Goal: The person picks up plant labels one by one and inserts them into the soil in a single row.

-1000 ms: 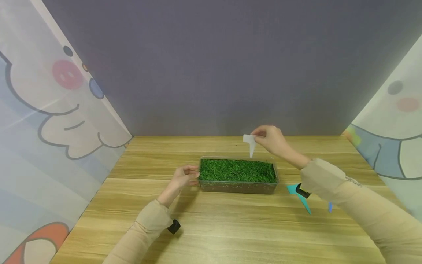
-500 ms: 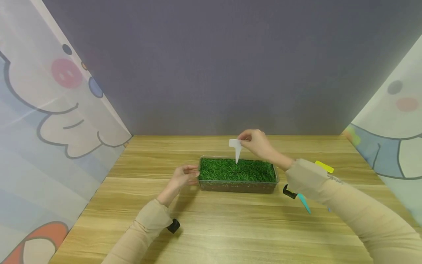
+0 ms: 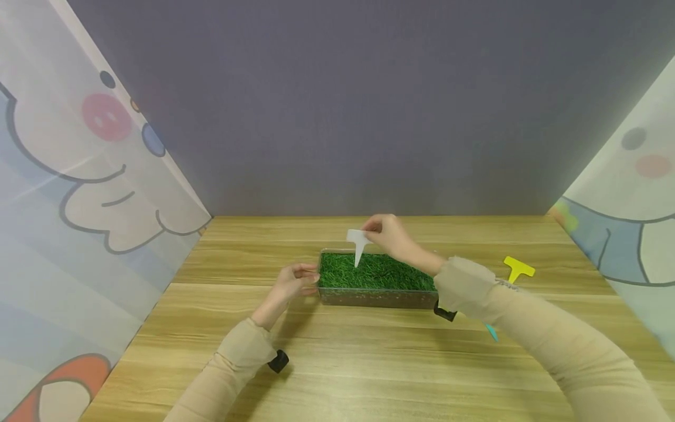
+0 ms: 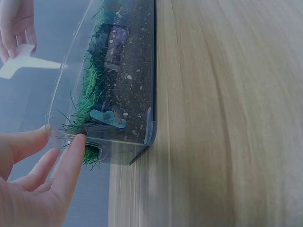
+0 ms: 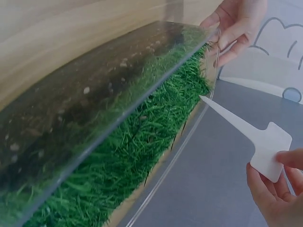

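A clear plastic planter box [image 3: 379, 299] with green grass [image 4: 92, 85] over dark soil sits on the wooden table. At its left end, my left hand [image 3: 289, 282] rests its fingertips [image 4: 78, 142] against the wall, the thumb up at the rim. My right hand [image 3: 390, 234] pinches a white T-shaped plant label [image 5: 270, 151] by its wide head, above the left half of the box. The label's pointed tip aims down and overlaps the grass in the head view. In the right wrist view the tip shows near the box's far-side rim.
A yellow T-shaped plant label [image 3: 519, 268] lies on the table right of the box. Nearer, a teal label's tip [image 3: 491, 332] pokes out from beneath the right sleeve [image 3: 527, 319]. A grey panel [image 3: 369, 117] rises behind the table, with cartoon-printed sheets [image 3: 105, 176] at both sides.
My right hand has moved left and slightly down, carrying the white label from over the box's right part to its left half. The yellow label has come into view. My left hand stays in place.
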